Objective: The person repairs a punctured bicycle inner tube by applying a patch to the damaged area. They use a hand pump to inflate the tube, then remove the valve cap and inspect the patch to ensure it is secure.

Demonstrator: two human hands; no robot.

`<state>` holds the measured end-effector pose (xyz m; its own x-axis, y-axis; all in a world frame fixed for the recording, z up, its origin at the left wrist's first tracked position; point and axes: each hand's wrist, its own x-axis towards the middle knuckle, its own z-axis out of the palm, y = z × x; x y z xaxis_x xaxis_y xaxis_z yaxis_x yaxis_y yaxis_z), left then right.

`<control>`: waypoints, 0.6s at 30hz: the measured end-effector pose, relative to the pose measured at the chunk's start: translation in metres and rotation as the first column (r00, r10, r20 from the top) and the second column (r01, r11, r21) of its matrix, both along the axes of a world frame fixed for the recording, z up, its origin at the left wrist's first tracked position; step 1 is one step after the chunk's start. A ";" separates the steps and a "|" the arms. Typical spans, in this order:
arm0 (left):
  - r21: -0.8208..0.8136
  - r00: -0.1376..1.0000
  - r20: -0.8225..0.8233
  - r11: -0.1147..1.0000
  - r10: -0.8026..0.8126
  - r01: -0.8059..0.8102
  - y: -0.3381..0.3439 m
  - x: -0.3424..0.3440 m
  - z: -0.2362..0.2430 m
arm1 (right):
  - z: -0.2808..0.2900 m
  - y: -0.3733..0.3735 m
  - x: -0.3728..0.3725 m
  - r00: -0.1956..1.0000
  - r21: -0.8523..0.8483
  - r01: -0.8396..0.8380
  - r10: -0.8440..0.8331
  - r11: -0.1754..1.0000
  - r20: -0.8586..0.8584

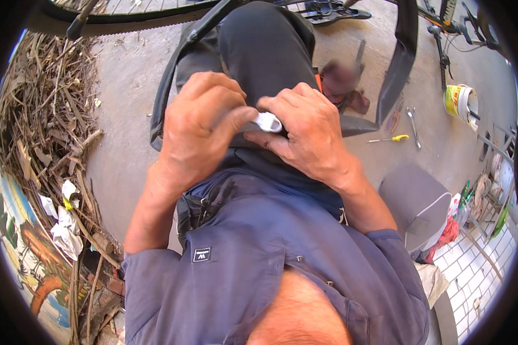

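Left hand curled, thumb on the small white piece, right hand loosely closed around it; best with light, steady grips so it won't slip.

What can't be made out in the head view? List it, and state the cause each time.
All in the head view:
Small white item: its left end is hidden by the left hand, so its full shape is unclear.
Dark reddish thing on the floor: blurred, so its kind can't be told.
Bicycle at upper right: cut off by the top edge.
Black tyre at upper left: cut off by the top edge.
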<state>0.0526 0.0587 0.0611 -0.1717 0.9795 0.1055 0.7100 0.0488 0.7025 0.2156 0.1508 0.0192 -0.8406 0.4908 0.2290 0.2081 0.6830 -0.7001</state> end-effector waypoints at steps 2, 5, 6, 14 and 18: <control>-0.008 0.989 -0.148 1.000 -0.004 0.003 -0.003 0.004 0.010 | 0.000 0.000 -0.003 0.999 0.044 -0.020 0.019 0.999 0.027; -0.015 0.988 -0.155 1.000 0.009 -0.011 -0.010 0.004 0.013 | 0.001 -0.001 -0.005 0.997 0.097 -0.053 0.046 0.994 0.069; -0.054 0.993 -0.115 0.998 0.025 -0.032 -0.013 0.005 0.016 | 0.003 -0.001 -0.006 0.996 0.092 -0.058 0.051 0.994 0.077; -0.298 0.991 -0.117 0.949 0.069 -0.102 -0.025 0.011 0.021 | 0.000 -0.005 -0.018 0.977 0.014 -0.205 0.203 0.979 0.067; -0.386 0.990 -0.061 0.912 0.125 -0.138 -0.025 0.010 0.013 | -0.007 -0.006 -0.022 0.973 0.051 -0.214 0.208 0.975 0.102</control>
<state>0.0624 0.0332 0.0741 -0.3048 0.9131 -0.2709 0.7016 0.4076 0.5845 0.1933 0.1445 0.0123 -0.9432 0.2873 0.1670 0.1182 0.7597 -0.6395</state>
